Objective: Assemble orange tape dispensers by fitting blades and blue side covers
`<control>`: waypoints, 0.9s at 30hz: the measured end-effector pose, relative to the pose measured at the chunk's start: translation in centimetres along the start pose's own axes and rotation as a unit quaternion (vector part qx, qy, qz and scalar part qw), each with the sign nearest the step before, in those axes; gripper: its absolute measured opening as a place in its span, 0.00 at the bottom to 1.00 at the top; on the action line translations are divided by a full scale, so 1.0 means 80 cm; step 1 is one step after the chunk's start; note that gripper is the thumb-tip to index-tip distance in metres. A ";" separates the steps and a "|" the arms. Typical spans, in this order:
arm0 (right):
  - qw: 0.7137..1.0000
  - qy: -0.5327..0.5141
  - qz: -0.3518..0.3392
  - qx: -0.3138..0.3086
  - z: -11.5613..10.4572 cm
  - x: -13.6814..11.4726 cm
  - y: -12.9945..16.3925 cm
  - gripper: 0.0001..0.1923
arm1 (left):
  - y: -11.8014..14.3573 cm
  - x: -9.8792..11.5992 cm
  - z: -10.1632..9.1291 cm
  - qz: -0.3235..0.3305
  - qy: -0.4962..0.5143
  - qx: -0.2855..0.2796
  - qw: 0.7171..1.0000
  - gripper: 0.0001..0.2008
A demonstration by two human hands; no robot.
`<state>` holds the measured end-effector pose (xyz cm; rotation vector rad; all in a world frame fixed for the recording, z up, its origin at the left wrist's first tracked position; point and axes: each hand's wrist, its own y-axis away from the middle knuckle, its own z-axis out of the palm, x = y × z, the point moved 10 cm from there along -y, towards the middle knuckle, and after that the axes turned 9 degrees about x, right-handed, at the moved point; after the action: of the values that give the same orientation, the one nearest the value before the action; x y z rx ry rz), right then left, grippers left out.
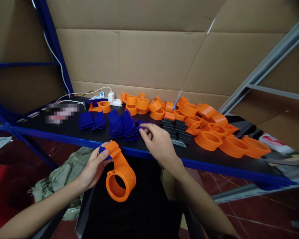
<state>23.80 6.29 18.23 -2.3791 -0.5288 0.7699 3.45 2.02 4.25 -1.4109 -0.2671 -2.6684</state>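
Here's the orange ring part (121,162), up in front of the shelf's near edge, ring end lowest, with the left hand (96,166) clamped on its upper end, thumb pressing a small blue piece (102,149) there. The hands are well apart: over on the shelf (64,128), the right hand (159,141) reaches in, fingers curled at the blue stacks (128,124), though whether they grip anything I can't tell. Black strips (175,127) lie just beyond that hand, more orange rings (209,141) crowd right, and a white plug (111,97) stands behind.
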 end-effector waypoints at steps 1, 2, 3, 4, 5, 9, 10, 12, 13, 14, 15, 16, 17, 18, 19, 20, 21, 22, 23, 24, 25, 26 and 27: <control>0.999 0.042 0.002 0.009 0.004 0.000 -0.016 0.17 | 0.000 -0.001 0.002 -0.005 -0.012 0.001 1.000 0.20; 0.997 0.077 0.002 0.006 0.010 -0.002 -0.031 0.20 | 0.000 -0.002 0.003 -0.010 -0.023 0.000 1.000 0.20; 0.994 0.106 0.000 -0.002 0.018 -0.006 -0.044 0.22 | 0.000 -0.002 0.004 -0.009 -0.032 0.002 0.999 0.21; 0.991 0.131 -0.003 -0.013 0.026 -0.010 -0.054 0.24 | 0.000 -0.001 0.003 -0.004 -0.037 0.007 0.999 0.21; 0.988 0.151 -0.006 -0.023 0.034 -0.014 -0.062 0.25 | -0.001 0.000 0.001 0.003 -0.040 0.013 0.999 0.21; 0.975 0.217 -0.022 -0.048 0.054 -0.024 -0.079 0.22 | -0.004 0.003 -0.003 0.020 -0.035 0.026 0.999 0.21; 0.972 0.229 -0.025 -0.049 0.056 -0.025 -0.080 0.20 | -0.004 0.004 -0.003 0.022 -0.035 0.024 0.999 0.20; 0.968 0.245 -0.028 -0.053 0.059 -0.025 -0.080 0.17 | -0.004 0.005 -0.001 0.024 -0.038 0.016 0.999 0.20; 0.967 0.248 -0.027 -0.057 0.060 -0.025 -0.080 0.16 | -0.004 0.005 0.000 0.025 -0.041 0.014 0.999 0.20; 0.966 0.250 -0.025 -0.061 0.061 -0.024 -0.080 0.15 | -0.004 0.005 0.000 0.026 -0.043 0.014 0.999 0.20; 0.966 0.251 -0.023 -0.065 0.061 -0.023 -0.080 0.14 | -0.003 0.006 0.001 0.027 -0.044 0.016 0.999 0.21; 0.965 0.251 -0.021 -0.068 0.062 -0.022 -0.080 0.14 | -0.003 0.007 0.001 0.029 -0.045 0.018 0.998 0.21; 0.965 0.251 -0.020 -0.069 0.062 -0.022 -0.080 0.14 | -0.003 0.007 0.001 0.030 -0.046 0.018 0.998 0.21; 0.966 0.250 -0.019 -0.070 0.062 -0.022 -0.081 0.14 | -0.003 0.007 0.001 0.031 -0.047 0.018 0.998 0.21; 0.966 0.249 -0.019 -0.069 0.062 -0.022 -0.081 0.15 | -0.002 0.007 0.001 0.031 -0.048 0.018 0.998 0.22; 0.966 0.249 -0.019 -0.066 0.061 -0.023 -0.082 0.15 | -0.003 0.007 0.001 0.031 -0.049 0.018 0.998 0.22; 0.967 0.247 -0.021 -0.060 0.060 -0.025 -0.083 0.16 | -0.003 0.006 0.001 0.031 -0.050 0.018 0.998 0.21; 0.968 0.244 -0.028 -0.052 0.059 -0.030 -0.084 0.16 | -0.003 0.006 0.001 0.031 -0.051 0.018 0.998 0.21; 0.969 0.238 -0.040 -0.045 0.059 -0.037 -0.086 0.17 | -0.003 0.006 0.001 0.031 -0.053 0.017 0.998 0.21; 0.971 0.229 -0.059 -0.038 0.060 -0.048 -0.088 0.17 | -0.004 0.005 0.001 0.030 -0.054 0.017 0.998 0.21; 0.972 0.215 -0.086 -0.036 0.064 -0.063 -0.090 0.17 | -0.004 0.004 0.001 0.030 -0.055 0.017 0.998 0.21; 0.972 0.198 -0.117 -0.041 0.070 -0.081 -0.093 0.17 | -0.004 0.004 0.000 0.030 -0.055 0.017 0.998 0.21; 0.971 0.179 -0.149 -0.052 0.080 -0.100 -0.095 0.17 | -0.004 0.003 0.000 0.031 -0.054 0.018 0.998 0.21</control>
<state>12.33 10.44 21.89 -2.3823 -0.7601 0.1764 3.23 2.36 4.42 -1.5299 -0.2746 -2.5306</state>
